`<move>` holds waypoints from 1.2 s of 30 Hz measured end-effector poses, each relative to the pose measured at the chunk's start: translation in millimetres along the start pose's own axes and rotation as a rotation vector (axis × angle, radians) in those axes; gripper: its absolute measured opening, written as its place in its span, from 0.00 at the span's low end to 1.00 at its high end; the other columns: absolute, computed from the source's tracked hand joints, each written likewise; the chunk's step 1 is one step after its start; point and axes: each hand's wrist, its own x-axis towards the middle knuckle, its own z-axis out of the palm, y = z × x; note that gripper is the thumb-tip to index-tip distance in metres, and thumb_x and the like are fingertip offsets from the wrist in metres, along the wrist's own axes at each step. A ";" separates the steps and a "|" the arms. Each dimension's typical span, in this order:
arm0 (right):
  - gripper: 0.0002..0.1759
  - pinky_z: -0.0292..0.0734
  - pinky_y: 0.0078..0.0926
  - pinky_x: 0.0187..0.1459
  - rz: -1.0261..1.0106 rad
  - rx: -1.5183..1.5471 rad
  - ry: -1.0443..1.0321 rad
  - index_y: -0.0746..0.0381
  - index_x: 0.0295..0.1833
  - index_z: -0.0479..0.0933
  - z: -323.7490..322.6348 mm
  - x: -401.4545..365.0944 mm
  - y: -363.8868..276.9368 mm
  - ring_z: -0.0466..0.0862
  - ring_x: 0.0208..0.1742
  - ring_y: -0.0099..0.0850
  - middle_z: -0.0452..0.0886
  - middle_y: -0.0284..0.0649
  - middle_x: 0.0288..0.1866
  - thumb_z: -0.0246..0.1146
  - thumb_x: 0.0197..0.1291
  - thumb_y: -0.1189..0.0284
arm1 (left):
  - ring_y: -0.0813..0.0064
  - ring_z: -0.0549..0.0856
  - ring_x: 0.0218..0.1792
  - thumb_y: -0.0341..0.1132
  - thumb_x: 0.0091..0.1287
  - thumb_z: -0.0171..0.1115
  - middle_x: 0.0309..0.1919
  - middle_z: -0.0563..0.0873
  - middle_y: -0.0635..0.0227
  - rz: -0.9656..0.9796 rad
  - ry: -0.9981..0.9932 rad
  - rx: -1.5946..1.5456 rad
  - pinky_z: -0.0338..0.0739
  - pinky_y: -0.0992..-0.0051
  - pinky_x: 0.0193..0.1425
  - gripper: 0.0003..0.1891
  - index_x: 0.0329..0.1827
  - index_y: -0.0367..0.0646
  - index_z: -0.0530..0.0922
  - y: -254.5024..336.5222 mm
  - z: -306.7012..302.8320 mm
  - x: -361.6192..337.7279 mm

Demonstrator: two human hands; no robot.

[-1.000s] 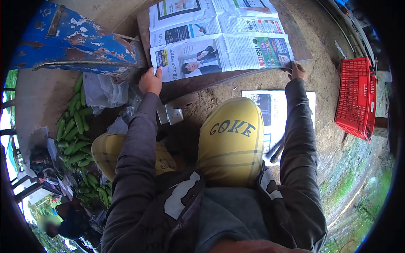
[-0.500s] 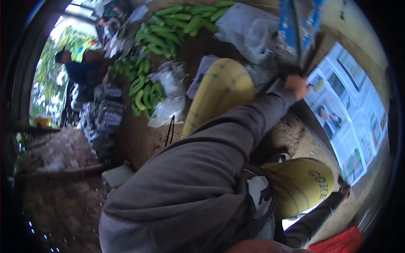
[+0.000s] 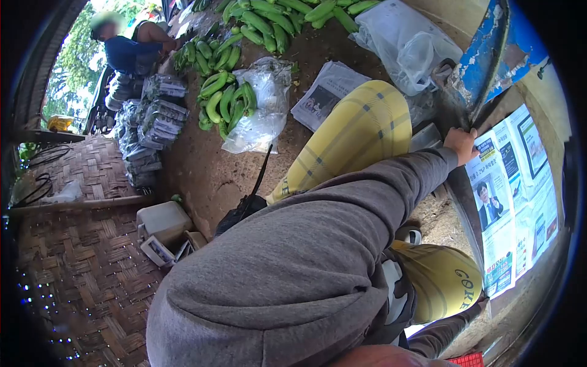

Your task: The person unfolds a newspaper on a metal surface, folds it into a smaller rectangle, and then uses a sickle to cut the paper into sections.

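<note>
A printed newspaper sheet (image 3: 504, 226) lies spread on a flat surface at the right of the view. My left hand (image 3: 461, 145) is at its upper corner, fingers closed on the edge. Its grey-brown sleeve crosses the middle of the picture. Near the sheet's lower corner, my right hand (image 3: 483, 304) shows only as a sliver past my knee, so its fingers cannot be made out. Just above the left hand stands a blue metal piece (image 3: 498, 52) with peeling paint.
Green bananas (image 3: 269, 24) cover the ground at the top, beside clear plastic bags (image 3: 260, 101) and folded newspapers (image 3: 327, 92). Stacked plastic-wrapped bundles (image 3: 153, 116) stand at left near a crouching person (image 3: 131, 52). A whitish box (image 3: 162, 220) sits by woven matting (image 3: 79, 269).
The camera view has swung, so the bananas and bundles sit higher in the picture. My left hand stays at the newspaper's corner; my right hand appears lower and more hidden.
</note>
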 end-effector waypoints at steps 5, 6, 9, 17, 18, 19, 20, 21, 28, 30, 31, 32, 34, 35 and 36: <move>0.18 0.73 0.21 0.37 0.009 0.011 -0.032 0.62 0.47 0.75 -3.8 -10.9 -4.0 0.75 0.37 0.25 0.75 0.33 0.37 0.60 0.61 0.59 | 0.62 0.83 0.32 0.49 0.51 0.67 0.25 0.83 0.62 -0.012 -0.021 0.004 0.71 0.62 0.37 0.23 0.40 0.43 0.71 0.4 -0.3 -0.7; 0.18 0.73 0.21 0.37 0.012 0.015 -0.043 0.62 0.47 0.75 -4.8 -11.9 -3.5 0.75 0.37 0.25 0.74 0.32 0.36 0.60 0.61 0.59 | 0.62 0.83 0.32 0.49 0.51 0.67 0.25 0.83 0.62 -0.016 -0.021 0.004 0.71 0.62 0.37 0.23 0.41 0.42 0.70 0.7 -1.1 -0.8; 0.17 0.72 0.20 0.36 -0.019 0.002 -0.053 0.61 0.44 0.76 -12.6 -3.7 2.8 0.75 0.35 0.24 0.74 0.31 0.34 0.60 0.60 0.58 | 0.62 0.83 0.33 0.49 0.51 0.67 0.26 0.83 0.62 -0.025 -0.035 0.005 0.71 0.63 0.38 0.26 0.45 0.41 0.70 1.8 -1.2 -1.7; 0.26 0.72 0.21 0.46 -0.043 0.070 -0.006 0.64 0.54 0.74 -16.5 1.7 7.2 0.78 0.45 0.25 0.78 0.36 0.46 0.56 0.62 0.53 | 0.63 0.82 0.35 0.48 0.50 0.68 0.29 0.84 0.61 -0.039 -0.062 -0.019 0.71 0.62 0.40 0.28 0.49 0.39 0.70 3.9 -1.7 -4.9; 0.26 0.72 0.21 0.46 -0.039 0.079 -0.014 0.64 0.54 0.74 -17.7 2.6 8.4 0.78 0.45 0.25 0.78 0.36 0.46 0.56 0.62 0.53 | 0.62 0.82 0.35 0.47 0.51 0.67 0.28 0.83 0.61 -0.036 -0.057 -0.024 0.71 0.62 0.39 0.27 0.48 0.40 0.70 4.1 -1.9 -5.1; 0.26 0.72 0.21 0.46 -0.037 0.093 -0.018 0.64 0.54 0.74 -19.1 3.6 9.3 0.78 0.44 0.25 0.78 0.36 0.45 0.57 0.62 0.54 | 0.62 0.82 0.34 0.47 0.51 0.67 0.27 0.83 0.62 -0.032 -0.051 -0.028 0.71 0.62 0.39 0.26 0.47 0.42 0.69 4.4 -3.5 -5.4; 0.25 0.72 0.21 0.46 -0.032 0.103 -0.023 0.64 0.54 0.74 -22.0 4.9 10.4 0.78 0.44 0.25 0.78 0.36 0.45 0.57 0.61 0.54 | 0.61 0.82 0.33 0.47 0.52 0.66 0.26 0.83 0.62 -0.031 -0.047 -0.034 0.71 0.62 0.39 0.25 0.46 0.43 0.69 5.7 -4.0 -6.9; 0.25 0.72 0.21 0.46 -0.033 0.113 -0.025 0.64 0.53 0.74 -23.6 6.4 11.4 0.78 0.44 0.25 0.78 0.36 0.45 0.58 0.61 0.54 | 0.61 0.82 0.34 0.47 0.52 0.67 0.27 0.83 0.62 -0.028 -0.043 -0.037 0.71 0.62 0.39 0.24 0.46 0.43 0.69 7.4 -4.4 -8.0; 0.22 0.73 0.21 0.43 -0.105 0.149 -0.105 0.64 0.48 0.76 -35.6 26.1 26.0 0.77 0.38 0.25 0.78 0.35 0.38 0.60 0.59 0.56 | 0.61 0.82 0.35 0.46 0.51 0.68 0.28 0.83 0.61 -0.029 -0.019 -0.027 0.71 0.62 0.40 0.25 0.46 0.43 0.69 8.6 -2.9 -12.7; 0.22 0.74 0.22 0.42 -0.116 0.195 -0.107 0.64 0.48 0.76 -35.8 25.9 29.9 0.77 0.38 0.25 0.78 0.35 0.38 0.61 0.59 0.56 | 0.61 0.82 0.35 0.46 0.51 0.68 0.28 0.83 0.61 -0.030 -0.020 -0.034 0.71 0.62 0.40 0.25 0.46 0.43 0.69 8.3 -3.5 -12.8; 0.22 0.74 0.22 0.42 -0.122 0.218 -0.107 0.64 0.48 0.76 -35.7 22.3 29.3 0.77 0.38 0.25 0.78 0.35 0.38 0.61 0.59 0.56 | 0.61 0.82 0.35 0.46 0.51 0.67 0.29 0.83 0.61 -0.035 -0.037 -0.041 0.71 0.62 0.41 0.26 0.47 0.42 0.68 8.2 -3.3 -12.5; 0.21 0.74 0.23 0.42 -0.116 0.237 -0.106 0.64 0.47 0.76 -35.0 19.0 27.6 0.77 0.38 0.25 0.79 0.35 0.37 0.61 0.59 0.56 | 0.61 0.82 0.36 0.46 0.51 0.67 0.29 0.83 0.61 -0.039 -0.054 -0.047 0.71 0.62 0.41 0.27 0.48 0.41 0.68 8.1 -3.2 -11.7; 0.20 0.75 0.23 0.41 -0.104 0.271 -0.101 0.64 0.44 0.77 -34.3 14.0 26.5 0.78 0.37 0.25 0.80 0.36 0.36 0.61 0.59 0.57 | 0.61 0.82 0.36 0.46 0.51 0.67 0.29 0.83 0.61 -0.036 -0.048 -0.048 0.71 0.62 0.41 0.26 0.47 0.42 0.68 8.7 -3.4 -11.4; 0.19 0.75 0.23 0.41 -0.098 0.273 -0.087 0.64 0.44 0.77 -36.3 12.4 25.2 0.78 0.37 0.25 0.80 0.36 0.36 0.61 0.59 0.57 | 0.62 0.82 0.35 0.46 0.51 0.67 0.29 0.83 0.61 -0.035 -0.048 -0.046 0.71 0.62 0.41 0.26 0.47 0.42 0.68 8.6 -4.0 -12.2; 0.19 0.75 0.23 0.41 -0.098 0.260 -0.078 0.64 0.44 0.77 -33.1 11.0 26.5 0.78 0.37 0.25 0.80 0.36 0.36 0.61 0.59 0.57 | 0.62 0.82 0.35 0.46 0.51 0.67 0.29 0.83 0.61 -0.037 -0.049 -0.042 0.71 0.62 0.41 0.26 0.46 0.43 0.68 8.7 -4.1 -14.3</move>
